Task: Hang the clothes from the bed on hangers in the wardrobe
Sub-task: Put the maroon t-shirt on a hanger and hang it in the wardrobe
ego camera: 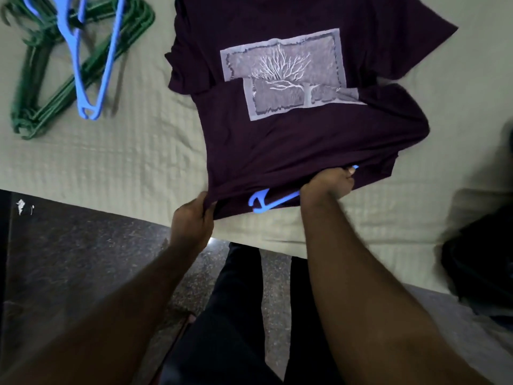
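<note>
- The bed (111,168) has a pale, bumpy cover. It fills the top half of the frame and runs down toward the lower right.
- The dark, speckled floor (83,259) fills the lower left.
- A dark purple T-shirt (305,140) lies flat on the bed in the upper middle. Its bottom edge is at the near side of the bed, lifted a little.
- The person's legs (238,315) in dark trousers stand at the bottom middle, close to the bed.
- A pile of green hangers (30,79) lies on the bed in the upper left, well apart from the shirt.
- A pale picture of a tree (286,73) is on the shirt's front.
- A dark thing (477,262) sits at the right edge. It is too blurry to tell what it is.
- Loose blue hangers (75,59) lie on top of the green ones.
- The left hand (191,220) pinches the shirt's bottom left corner.
- The right hand (330,182) is curled tight around a blue hanger (280,201) at the shirt's bottom edge.
- That blue hanger is partly tucked under the shirt, with one end sticking out.
</note>
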